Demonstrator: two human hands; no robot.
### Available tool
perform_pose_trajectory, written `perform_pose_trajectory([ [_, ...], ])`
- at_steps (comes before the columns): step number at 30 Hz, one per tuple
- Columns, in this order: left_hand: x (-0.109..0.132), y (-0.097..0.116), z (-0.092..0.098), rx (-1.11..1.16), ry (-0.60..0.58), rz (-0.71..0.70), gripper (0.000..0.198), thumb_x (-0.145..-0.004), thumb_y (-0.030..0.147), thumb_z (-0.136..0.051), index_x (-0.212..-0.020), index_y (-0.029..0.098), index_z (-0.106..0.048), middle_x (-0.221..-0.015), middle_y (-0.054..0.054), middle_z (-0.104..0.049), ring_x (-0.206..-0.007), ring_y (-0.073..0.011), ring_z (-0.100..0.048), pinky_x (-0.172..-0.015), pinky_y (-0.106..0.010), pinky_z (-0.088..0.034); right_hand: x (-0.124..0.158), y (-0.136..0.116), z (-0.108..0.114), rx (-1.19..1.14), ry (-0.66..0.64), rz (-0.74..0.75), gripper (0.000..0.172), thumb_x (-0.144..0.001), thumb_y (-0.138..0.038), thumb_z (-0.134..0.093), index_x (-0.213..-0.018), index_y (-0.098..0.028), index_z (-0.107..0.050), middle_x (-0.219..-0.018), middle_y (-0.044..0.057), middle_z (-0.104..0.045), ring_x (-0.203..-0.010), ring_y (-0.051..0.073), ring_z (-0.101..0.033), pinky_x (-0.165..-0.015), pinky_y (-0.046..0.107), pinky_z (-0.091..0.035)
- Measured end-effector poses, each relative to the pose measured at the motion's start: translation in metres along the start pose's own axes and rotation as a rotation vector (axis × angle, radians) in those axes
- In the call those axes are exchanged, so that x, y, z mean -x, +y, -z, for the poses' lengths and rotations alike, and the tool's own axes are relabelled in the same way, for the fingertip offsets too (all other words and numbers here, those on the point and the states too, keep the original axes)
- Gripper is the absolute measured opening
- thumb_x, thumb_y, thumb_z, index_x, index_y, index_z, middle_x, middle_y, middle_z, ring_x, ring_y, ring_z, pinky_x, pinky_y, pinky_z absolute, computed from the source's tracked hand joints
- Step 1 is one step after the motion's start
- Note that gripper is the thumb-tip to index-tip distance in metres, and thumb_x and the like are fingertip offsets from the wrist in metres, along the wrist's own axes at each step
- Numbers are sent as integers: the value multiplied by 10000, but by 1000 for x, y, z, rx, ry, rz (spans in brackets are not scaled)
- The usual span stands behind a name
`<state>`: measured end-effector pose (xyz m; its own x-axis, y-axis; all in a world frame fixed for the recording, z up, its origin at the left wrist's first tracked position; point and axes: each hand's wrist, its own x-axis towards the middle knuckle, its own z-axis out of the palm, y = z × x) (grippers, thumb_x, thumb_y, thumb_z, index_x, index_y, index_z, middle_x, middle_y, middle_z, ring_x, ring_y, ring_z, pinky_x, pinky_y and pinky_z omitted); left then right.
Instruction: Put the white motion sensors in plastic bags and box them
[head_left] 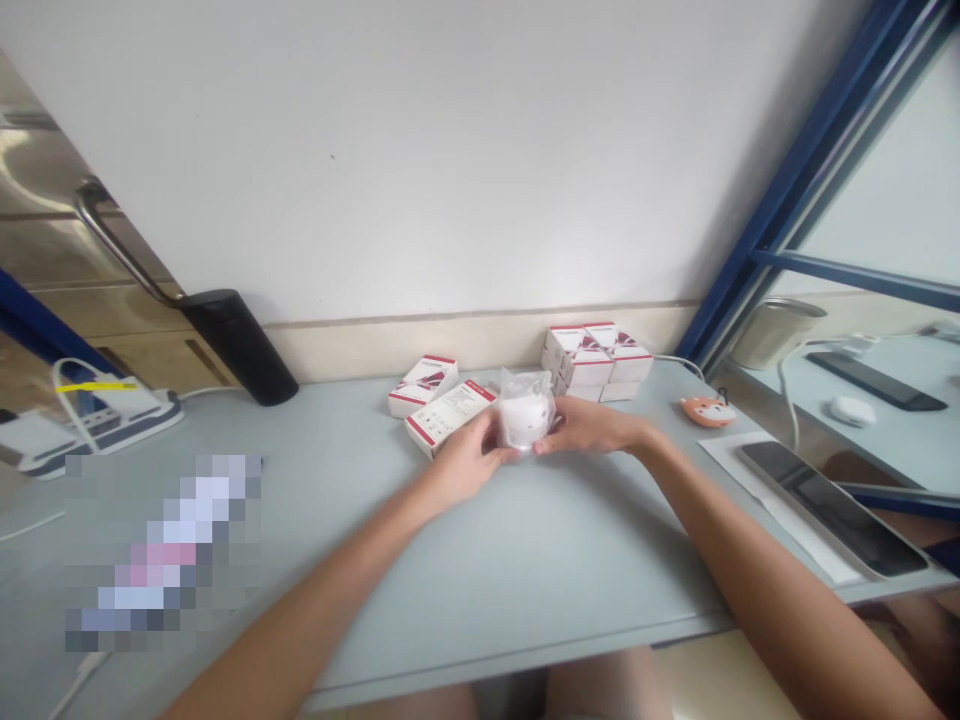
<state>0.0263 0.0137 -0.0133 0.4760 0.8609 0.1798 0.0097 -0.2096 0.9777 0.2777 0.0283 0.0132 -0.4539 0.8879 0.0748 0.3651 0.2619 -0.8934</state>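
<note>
You are looking down at your two bare forearms reaching across a pale grey desk (570, 560); your left hand (466, 462) and your right hand (592, 425) meet near the middle of the desk, with a small clear plastic bag (527, 410) pinched between them; the grip is narrow, with the fingers of each hand closed on the bag from either side; the bag sits just above the desk's surface, though you cannot tell if it touches; its long axis stands roughly upright, tilted only slightly, with its crumpled top pointing away from you toward the wall; something white fills the bag, its exact shape hidden by the plastic.

Just beyond your left hand, two white boxes with red edges lie on the desk, one flat box (450, 418) nearly touching your hand and another (422, 386) behind it; beyond your right hand stands a stack of similar boxes (596, 358) against the wall; to its right lies a small orange fox-shaped toy (707, 410); further right, a dark tablet (832, 505) rests on a white sheet; at the far left, a black bottle (240, 345) lies near the wall beside a white power strip (90, 420); a blurred patch (161, 550) covers part of the desk's left side.
</note>
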Motion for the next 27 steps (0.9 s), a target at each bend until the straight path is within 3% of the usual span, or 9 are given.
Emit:
perform_pose_trajectory([
  [3,1,3,-1,-19,31,-69,607,-773,284,-893,-1332,230,-663,-1403,-140,-679,-1334,-362,-615,-1181,-531,-425,-1,-1,-3,112,-91,-4,503,-744,-476,-890,-1174,-244,-773,-1013,44,-805,-866,235,-721,-738,323,-582],
  [5,0,5,-2,55,60,-108,666,-752,280,-916,-1353,226,-635,-1463,-145,-638,-1391,-346,-577,-1209,-494,-405,-3,-2,-8,139,-61,2,481,-757,-449,-877,-1177,-244,-763,-994,47,-800,-842,241,-714,-717,331,-575],
  [10,-3,0,-4,153,111,-86,568,-784,343,-899,-1269,213,-633,-1384,-147,-680,-1306,-318,-641,-1151,-461,-467,-6,-1,-19,262,-65,30,320,-757,-276,-836,-1069,-255,-764,-1004,32,-797,-887,265,-717,-768,367,-568],
  [16,-2,-10,-3,42,21,-23,474,-864,395,-819,-1271,219,-649,-1333,-136,-707,-1244,-335,-668,-1099,-485,-502,3,-7,0,169,-76,108,627,-719,-420,-899,-1302,-289,-708,-1122,29,-790,-953,247,-727,-794,333,-594],
  [19,1,0,-3,-21,6,-50,521,-881,376,-802,-1344,230,-613,-1388,-137,-674,-1292,-333,-639,-1123,-485,-484,2,-9,2,153,-78,91,523,-793,-460,-850,-1261,-258,-731,-1129,47,-793,-983,257,-730,-827,348,-591],
  [23,3,17,-3,13,105,-161,679,-852,317,-836,-1448,260,-516,-1438,-121,-624,-1375,-294,-579,-1197,-428,-415,-4,-5,-9,149,-96,45,438,-809,-439,-835,-1188,-233,-753,-1052,47,-809,-908,253,-734,-780,348,-584],
  [27,-1,14,-6,93,158,-113,609,-845,362,-842,-1372,234,-564,-1395,-131,-644,-1332,-305,-613,-1158,-430,-454,-7,-4,-21,192,-97,66,381,-797,-364,-831,-1149,-237,-756,-1076,44,-798,-920,255,-726,-777,353,-583],
])
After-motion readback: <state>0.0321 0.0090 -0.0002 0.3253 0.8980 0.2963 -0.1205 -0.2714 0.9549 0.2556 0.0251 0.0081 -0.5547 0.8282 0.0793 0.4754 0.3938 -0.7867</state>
